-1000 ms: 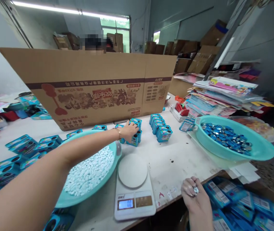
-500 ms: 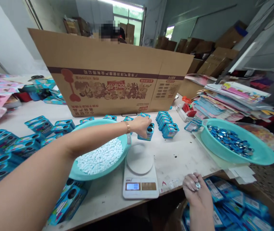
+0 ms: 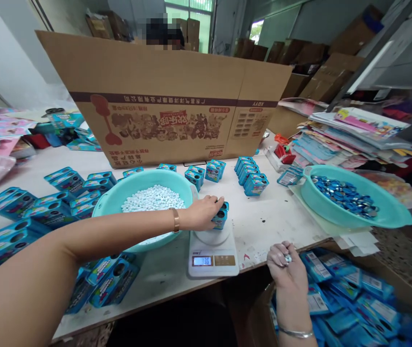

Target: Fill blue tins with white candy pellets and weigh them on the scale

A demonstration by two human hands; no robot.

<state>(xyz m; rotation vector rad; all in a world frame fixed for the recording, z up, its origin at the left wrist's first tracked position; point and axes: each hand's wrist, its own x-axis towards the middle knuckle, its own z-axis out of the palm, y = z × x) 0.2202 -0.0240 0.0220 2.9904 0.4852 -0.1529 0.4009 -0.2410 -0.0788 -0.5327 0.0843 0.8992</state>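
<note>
Blue boxes [image 3: 220, 220] have been brought onto the scale [image 3: 213, 250], clasped upright from their left by the nearer left hand [image 3: 203, 212]; pellets [image 3: 287, 259] are clenched in the right hand [image 3: 282, 262].

You have two hands in view, the left hand [image 3: 203, 212] at the centre and the right hand [image 3: 287, 267] at lower right, with one bracelet [image 3: 175, 220] on each wrist. You face one scale [image 3: 211, 250] at the centre, two turquoise basins [image 3: 109, 205], left of centre and right, and one printed carton [image 3: 199, 72] across the upper middle. Small blue boxes [image 3: 256, 185], white pellets [image 3: 153, 195] and blue caps [image 3: 343, 195] overlap too much to count.
</note>
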